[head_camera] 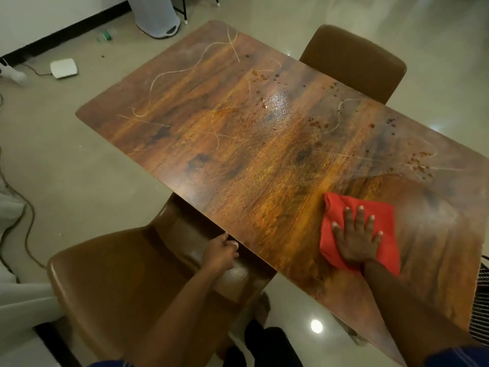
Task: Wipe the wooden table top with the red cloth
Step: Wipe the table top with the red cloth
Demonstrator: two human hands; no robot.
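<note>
Nearest me, the left hand (221, 251) curls over the edge of the wooden table top (238, 144). The right hand (356, 238) lies flat, fingers spread, pressing the crumpled red cloth (375, 205) onto the glossy grain. Beyond its fingertips, along the table's length, lie reddish spots (420, 162) and pale strands (185, 67).

Red cloth (341, 207) crumpled flat on stained wooden table top (238, 144) (near edge).
</note>
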